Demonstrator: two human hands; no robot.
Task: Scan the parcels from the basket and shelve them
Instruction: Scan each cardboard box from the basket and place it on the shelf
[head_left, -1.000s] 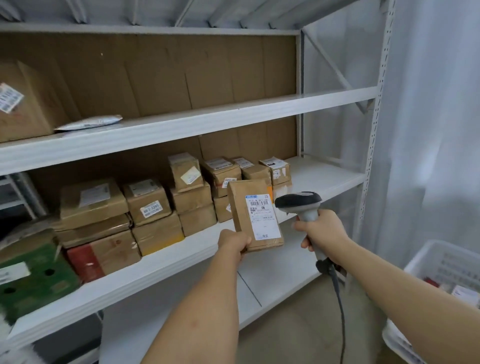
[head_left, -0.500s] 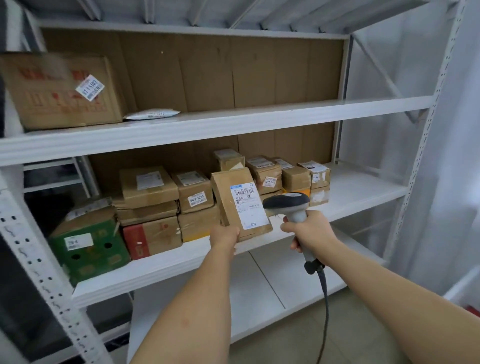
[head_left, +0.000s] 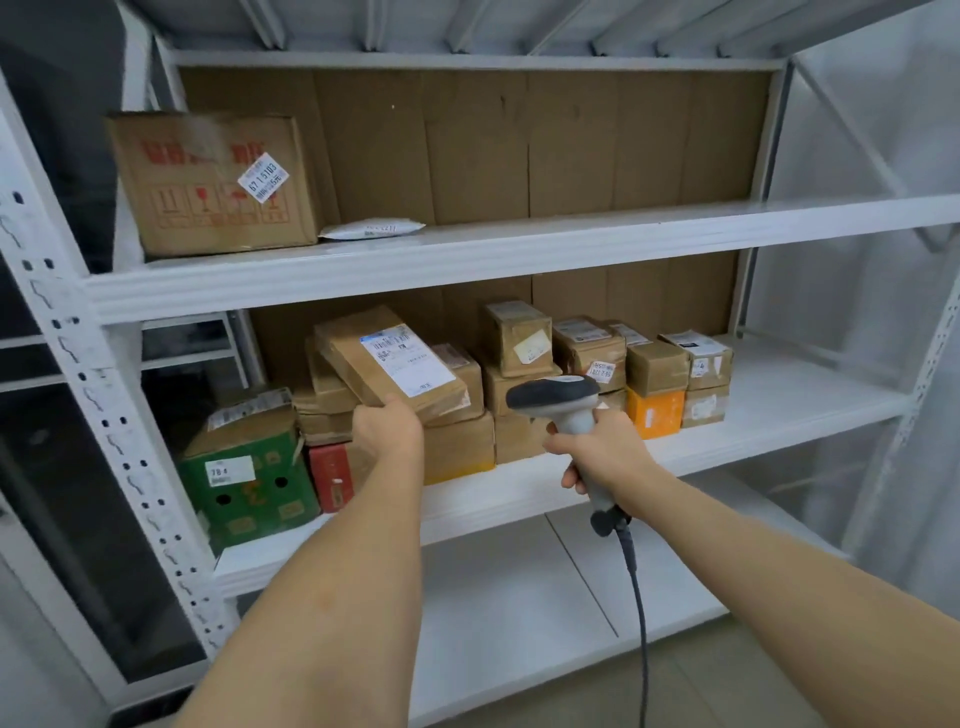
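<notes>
1. Head view, centre of frame: the left hand (head_left: 387, 428) grips a flat brown parcel (head_left: 389, 364) by its lower edge, label up and tilted, held over the stacked boxes (head_left: 524, 384) on the middle shelf (head_left: 779, 400).
2. Right of centre: the right hand (head_left: 602, 449) is wrapped around the handle of a corded scanner (head_left: 558, 397), its head level.
3. Judged step: shelving. The next move calls for laying the parcel flat on the stack, label outward, then letting go. The basket is out of frame.
</notes>
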